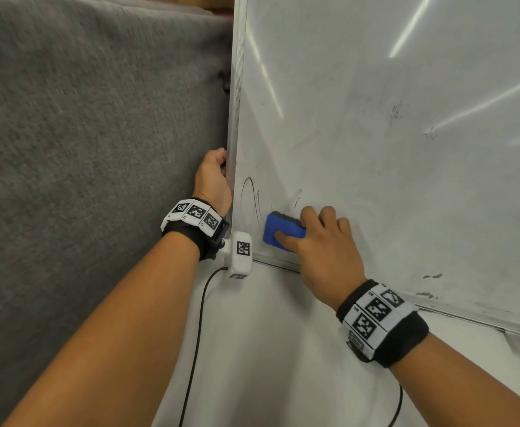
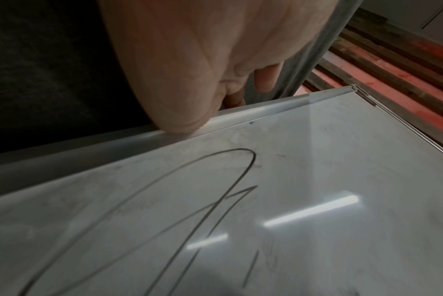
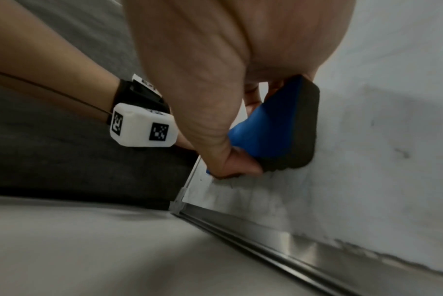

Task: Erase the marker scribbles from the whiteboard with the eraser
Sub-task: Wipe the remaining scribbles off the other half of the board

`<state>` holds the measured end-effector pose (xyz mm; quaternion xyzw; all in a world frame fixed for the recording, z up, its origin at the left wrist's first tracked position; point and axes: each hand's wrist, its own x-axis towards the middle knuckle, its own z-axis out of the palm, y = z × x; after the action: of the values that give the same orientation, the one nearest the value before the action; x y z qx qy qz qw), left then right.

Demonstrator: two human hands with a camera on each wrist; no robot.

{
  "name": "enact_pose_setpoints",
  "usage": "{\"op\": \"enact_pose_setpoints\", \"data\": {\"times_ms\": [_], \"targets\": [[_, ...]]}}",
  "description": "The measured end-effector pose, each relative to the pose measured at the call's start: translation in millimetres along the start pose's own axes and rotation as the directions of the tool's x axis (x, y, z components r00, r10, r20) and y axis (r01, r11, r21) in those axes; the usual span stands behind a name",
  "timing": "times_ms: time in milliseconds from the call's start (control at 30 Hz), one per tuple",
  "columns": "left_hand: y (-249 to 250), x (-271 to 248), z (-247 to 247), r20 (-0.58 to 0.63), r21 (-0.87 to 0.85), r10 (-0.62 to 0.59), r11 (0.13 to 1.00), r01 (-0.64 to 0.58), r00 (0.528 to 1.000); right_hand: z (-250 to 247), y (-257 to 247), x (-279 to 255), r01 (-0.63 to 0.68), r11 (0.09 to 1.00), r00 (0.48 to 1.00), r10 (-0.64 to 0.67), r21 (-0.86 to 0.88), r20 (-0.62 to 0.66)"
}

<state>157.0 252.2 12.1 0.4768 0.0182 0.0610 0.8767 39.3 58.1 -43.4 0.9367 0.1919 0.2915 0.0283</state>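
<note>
A whiteboard (image 1: 375, 118) stands upright on a white table, leaning back. Thin black scribbles (image 1: 251, 198) loop near its lower left corner; in the left wrist view the scribbles (image 2: 215, 200) run across the board. My right hand (image 1: 323, 241) grips a blue eraser (image 1: 278, 231) with a dark felt pad and presses it on the board just right of the scribbles; the right wrist view shows the eraser (image 3: 271, 132) flat on the surface. My left hand (image 1: 214, 177) grips the board's left metal frame (image 1: 234, 118), fingers curled behind it.
A grey fabric panel (image 1: 98, 134) fills the left side behind the board. The white table (image 1: 268, 349) carries black cables (image 1: 197, 334). Faint marker smudges (image 1: 397, 112) sit on the right part of the board, and dark specks (image 1: 431, 276) near its bottom rail.
</note>
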Motion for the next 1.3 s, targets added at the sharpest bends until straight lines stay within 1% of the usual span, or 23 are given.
{"op": "enact_pose_setpoints", "data": {"times_ms": [133,267,367,500,633,700,800,900,967,1133,1300], "targets": [[0,-2,0,0.025,-0.01,0.005,1.0,-0.004,1.0,-3,6,-16,0.007,1.0,0.998,-0.006,-0.014,0.06],[1,-3,1,0.037,-0.02,-0.008,1.0,0.009,0.999,-5,17,-27,-0.005,1.0,0.998,0.005,0.001,0.063],[1,-3,0,0.03,-0.018,0.002,1.0,-0.001,1.0,-1,11,-21,0.001,1.0,0.998,-0.002,0.015,0.06],[0,-3,0,0.028,-0.02,-0.007,1.0,0.008,1.0,7,-15,2,0.046,0.999,0.996,-0.045,-0.005,0.075],[0,-2,0,0.012,-0.024,0.0,1.0,0.0,1.0,13,-35,22,0.016,1.0,0.995,-0.016,-0.004,0.096],[1,-2,0,0.018,-0.022,0.0,1.0,0.0,1.0,14,-37,23,0.012,1.0,0.995,-0.011,-0.006,0.103],[1,-2,-1,0.056,-0.02,-0.01,1.0,0.011,0.998,11,-33,17,0.005,1.0,0.997,-0.003,-0.024,0.08],[1,1,-7,0.093,-0.022,-0.01,1.0,0.012,0.996,9,-24,10,-0.025,1.0,0.998,0.025,0.005,0.053],[0,1,-9,0.104,-0.016,-0.011,1.0,0.013,0.995,9,-20,9,-0.023,1.0,0.999,0.022,0.013,0.041],[-2,2,-12,0.129,-0.012,-0.005,1.0,0.007,0.992,13,-29,27,0.02,1.0,0.996,-0.02,0.011,0.084],[-2,3,-12,0.141,-0.022,0.004,1.0,-0.001,0.99,13,-35,36,0.005,0.999,0.998,-0.009,0.053,0.064]]}}
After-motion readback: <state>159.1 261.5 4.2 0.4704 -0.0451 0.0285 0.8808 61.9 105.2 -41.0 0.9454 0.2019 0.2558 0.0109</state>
